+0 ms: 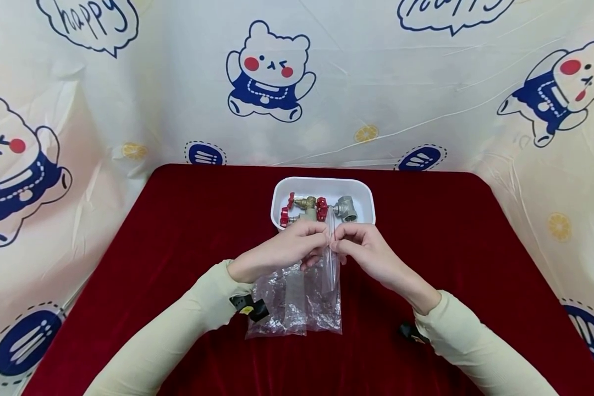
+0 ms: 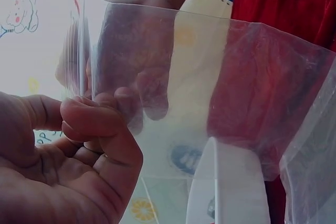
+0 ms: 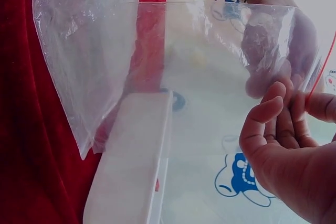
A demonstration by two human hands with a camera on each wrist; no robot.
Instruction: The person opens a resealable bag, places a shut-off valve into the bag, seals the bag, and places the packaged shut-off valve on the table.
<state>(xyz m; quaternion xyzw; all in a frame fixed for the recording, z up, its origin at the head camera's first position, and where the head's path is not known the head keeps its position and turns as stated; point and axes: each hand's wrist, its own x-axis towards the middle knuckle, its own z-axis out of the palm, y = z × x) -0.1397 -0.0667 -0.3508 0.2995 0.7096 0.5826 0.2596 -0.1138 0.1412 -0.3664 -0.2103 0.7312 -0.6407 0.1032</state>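
Both hands hold a clear zip-lock bag (image 1: 332, 278) upright by its top zip edge, in front of the tray. My left hand (image 1: 299, 242) pinches the zip strip between thumb and bent forefinger, as the left wrist view shows. Close against it, my right hand (image 1: 368, 247) pinches the same edge, where a red line runs along the strip in the right wrist view. The held bag (image 2: 197, 77) hangs thin and flat, with the other hand visible through it. More clear plastic bags (image 1: 277, 311) lie on the table below the hands.
Just beyond the hands stands a white tray (image 1: 322, 181) holding brass valves (image 1: 307, 203) with red handles and a grey metal pipe fitting (image 1: 346, 208). A dark red cloth (image 1: 203, 220) covers the table. Printed curtains (image 1: 366, 82) hang behind and at both sides.
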